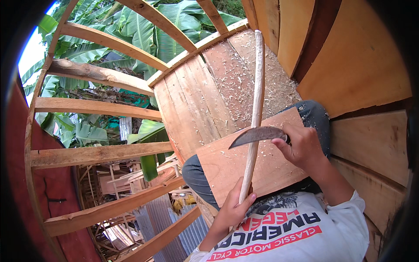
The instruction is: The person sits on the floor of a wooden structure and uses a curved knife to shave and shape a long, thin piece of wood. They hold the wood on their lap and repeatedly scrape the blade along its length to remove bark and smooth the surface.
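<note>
A long, pale whittled wooden stick [257, 83] runs from my lap out toward the far wall. My left hand [237, 201] is wrapped round its near end, close to my shirt. In my right hand [301, 144] is a knife [255, 136] with a dark, curved blade. The blade lies across the stick near its middle, its tip pointing left; its handle is mostly hidden in my fist. Under both rests a flat wooden board [218, 168] laid over my thighs, with a few shavings on it.
Wood shavings cover much of the plank floor [187, 94] ahead. Wooden rails [100, 155] form an open fence on the left, with banana leaves [174, 26] beyond. Below them are corrugated metal sheets [159, 222] and scrap wood. A plank wall [371, 144] stands close on the right.
</note>
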